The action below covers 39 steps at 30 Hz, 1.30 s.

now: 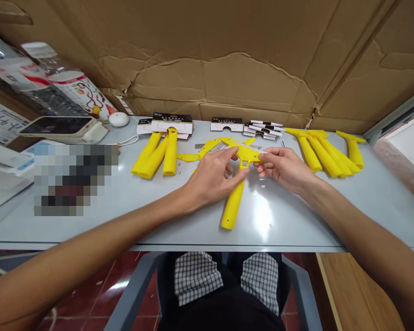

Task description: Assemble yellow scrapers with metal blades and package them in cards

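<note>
A yellow plastic scraper (233, 204) with a wide T-shaped head and a round handle lies between my two hands, its handle pointing toward me. My left hand (209, 178) grips it, fingers on the left part of the head and thumb at the neck. With thumb and fingers closed, my right hand (287, 171) pinches the right end of the head. Just behind are loose yellow head plates (188, 157), partly covered by my left hand. Small metal screws (180, 173) and a grey blade (200, 146) lie near them.
Yellow scrapers with black-and-white cards (172, 123) stand left; more yellow scrapers (331, 154) lie right. Folded cards (227, 124) sit at the back. A phone (58, 126), a white earbud case (119, 119) and a bottle (79, 87) are left. Cardboard (207, 46) walls the table's back.
</note>
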Available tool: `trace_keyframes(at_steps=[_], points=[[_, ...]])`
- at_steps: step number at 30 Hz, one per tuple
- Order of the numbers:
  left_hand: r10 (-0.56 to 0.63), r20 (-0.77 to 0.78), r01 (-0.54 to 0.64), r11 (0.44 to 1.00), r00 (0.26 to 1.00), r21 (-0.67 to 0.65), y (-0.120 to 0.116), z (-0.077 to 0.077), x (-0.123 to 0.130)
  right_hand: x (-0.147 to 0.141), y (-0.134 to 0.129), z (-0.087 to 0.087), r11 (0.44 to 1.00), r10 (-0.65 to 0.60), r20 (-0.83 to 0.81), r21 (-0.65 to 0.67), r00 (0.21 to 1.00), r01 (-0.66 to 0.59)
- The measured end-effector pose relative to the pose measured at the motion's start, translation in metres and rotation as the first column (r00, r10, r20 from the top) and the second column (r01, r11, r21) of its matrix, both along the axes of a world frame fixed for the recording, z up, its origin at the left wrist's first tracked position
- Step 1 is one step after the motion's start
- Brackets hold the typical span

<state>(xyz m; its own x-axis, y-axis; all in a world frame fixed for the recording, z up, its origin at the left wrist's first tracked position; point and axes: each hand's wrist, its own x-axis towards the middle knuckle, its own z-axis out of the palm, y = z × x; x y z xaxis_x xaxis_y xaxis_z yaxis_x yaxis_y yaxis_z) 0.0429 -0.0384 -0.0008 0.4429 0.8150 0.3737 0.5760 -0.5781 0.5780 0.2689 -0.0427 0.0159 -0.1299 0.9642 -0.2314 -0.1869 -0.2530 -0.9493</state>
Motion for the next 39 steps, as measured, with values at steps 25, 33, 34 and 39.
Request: trace_keyframes(at_steps=[25, 33, 34, 39], points=[[0.053, 0.401, 0.251, 0.704, 0.915, -0.664, -0.009, 0.016, 0.000, 0.015, 0.003, 0.013, 0.946, -0.092, 0.198, 0.324, 0.976, 0.023], [0.138, 0.596, 0.458, 0.511, 0.791, -0.727, 0.001, 0.006, -0.008, 0.040, 0.014, 0.006, 0.727, -0.176, 0.902, 0.390, 0.396, -0.566], [0.135, 0.603, 0.472, 0.499, 0.786, -0.726, 0.002, 0.006, -0.009, 0.042, 0.014, 0.007, 0.721, -0.148, 0.924, 0.345, 0.353, -0.601], [0.129, 0.625, 0.505, 0.476, 0.770, -0.720, 0.001, 0.009, -0.011, 0.047, 0.016, 0.006, 0.713, -0.093, 0.941, 0.291, 0.325, -0.638]])
